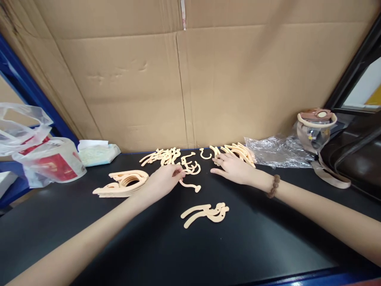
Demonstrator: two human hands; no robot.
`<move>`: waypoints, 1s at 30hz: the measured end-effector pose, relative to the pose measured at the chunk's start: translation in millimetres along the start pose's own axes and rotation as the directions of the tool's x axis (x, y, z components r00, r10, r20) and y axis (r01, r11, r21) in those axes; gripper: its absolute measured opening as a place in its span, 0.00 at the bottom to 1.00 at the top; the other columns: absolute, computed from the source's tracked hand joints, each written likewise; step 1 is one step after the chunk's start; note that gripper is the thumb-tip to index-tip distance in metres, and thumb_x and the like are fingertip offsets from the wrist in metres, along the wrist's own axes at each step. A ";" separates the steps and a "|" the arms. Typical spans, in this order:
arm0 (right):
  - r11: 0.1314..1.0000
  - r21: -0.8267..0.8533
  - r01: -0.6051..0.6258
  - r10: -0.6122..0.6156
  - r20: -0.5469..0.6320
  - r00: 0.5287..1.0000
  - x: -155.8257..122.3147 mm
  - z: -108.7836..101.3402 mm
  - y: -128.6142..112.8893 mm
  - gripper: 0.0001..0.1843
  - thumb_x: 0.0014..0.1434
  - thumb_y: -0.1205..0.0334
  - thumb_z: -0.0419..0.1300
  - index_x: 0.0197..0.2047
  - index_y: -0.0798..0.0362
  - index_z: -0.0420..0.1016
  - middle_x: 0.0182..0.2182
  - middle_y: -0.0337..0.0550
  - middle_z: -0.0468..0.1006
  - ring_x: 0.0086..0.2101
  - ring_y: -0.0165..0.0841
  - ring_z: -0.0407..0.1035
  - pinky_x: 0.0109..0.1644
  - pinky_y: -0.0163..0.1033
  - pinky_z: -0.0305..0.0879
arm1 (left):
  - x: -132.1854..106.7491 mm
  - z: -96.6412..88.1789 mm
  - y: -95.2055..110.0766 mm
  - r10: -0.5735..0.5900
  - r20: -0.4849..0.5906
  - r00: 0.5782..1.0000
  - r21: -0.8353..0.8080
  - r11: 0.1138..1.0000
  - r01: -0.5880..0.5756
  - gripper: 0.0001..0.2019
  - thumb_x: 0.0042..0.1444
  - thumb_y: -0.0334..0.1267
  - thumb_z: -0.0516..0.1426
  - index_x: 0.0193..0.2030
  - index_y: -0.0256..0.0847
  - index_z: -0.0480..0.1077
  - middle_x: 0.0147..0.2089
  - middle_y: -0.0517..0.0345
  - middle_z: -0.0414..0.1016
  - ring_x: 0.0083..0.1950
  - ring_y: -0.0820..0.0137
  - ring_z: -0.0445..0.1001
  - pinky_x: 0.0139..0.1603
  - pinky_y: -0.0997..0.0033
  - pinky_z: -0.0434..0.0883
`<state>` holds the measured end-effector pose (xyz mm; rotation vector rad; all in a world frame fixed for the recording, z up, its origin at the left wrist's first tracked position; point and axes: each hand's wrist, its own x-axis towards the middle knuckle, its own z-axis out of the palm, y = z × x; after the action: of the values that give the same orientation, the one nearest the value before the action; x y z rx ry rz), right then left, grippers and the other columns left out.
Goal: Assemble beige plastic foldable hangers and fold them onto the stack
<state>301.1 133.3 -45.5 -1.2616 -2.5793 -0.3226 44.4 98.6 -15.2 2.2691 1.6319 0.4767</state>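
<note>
My left hand pinches a cream plastic hanger hook, whose knobbed end points down to the right. Just behind it lie several loose hooks, and one more hook rests apart. My right hand is spread, palm down, at the near left side of a pile of curved hanger arms; whether its fingertips touch one is unclear. Between my forearms, two hanger arms lie side by side on the black table. Left of my left hand sits a stack of folded hangers.
Another pile of hanger arms lies at the back left. A tissue pack and a bagged plastic tub stand farther left. At right are crumpled clear film, a strapped clear bottle and a dark bag. Cardboard walls the back.
</note>
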 end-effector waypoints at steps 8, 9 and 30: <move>0.991 0.120 -0.062 0.064 -0.016 0.998 -29.7 -17.2 -27.8 0.23 0.68 0.50 0.45 0.37 0.55 0.76 0.35 0.47 0.76 0.36 0.37 0.72 0.42 0.42 0.67 | 20.5 22.0 9.1 0.067 -0.074 0.995 0.040 0.997 -0.064 0.14 0.62 0.41 0.47 0.34 0.40 0.71 0.38 0.54 0.76 0.40 0.62 0.73 0.41 0.65 0.65; 0.984 0.169 -0.050 0.055 -0.025 0.998 -33.3 -20.6 -30.5 0.23 0.68 0.50 0.45 0.36 0.54 0.76 0.33 0.44 0.76 0.34 0.35 0.71 0.40 0.40 0.66 | 25.6 25.0 9.1 0.068 -0.082 0.994 0.044 0.997 -0.065 0.14 0.62 0.40 0.47 0.35 0.40 0.72 0.39 0.53 0.76 0.42 0.61 0.73 0.42 0.64 0.66; 0.954 0.289 0.082 -0.077 -0.028 0.997 -44.6 -30.1 -35.1 0.17 0.67 0.54 0.49 0.52 0.50 0.72 0.38 0.41 0.75 0.37 0.34 0.70 0.44 0.41 0.65 | 56.6 28.0 3.3 0.062 -0.203 0.977 -0.145 0.985 -0.092 0.18 0.63 0.41 0.42 0.31 0.40 0.68 0.38 0.53 0.75 0.44 0.64 0.73 0.52 0.63 0.66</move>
<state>303.4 70.1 -34.4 -1.0486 -2.5512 0.0331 76.3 149.9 -33.8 2.2361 1.5390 0.8420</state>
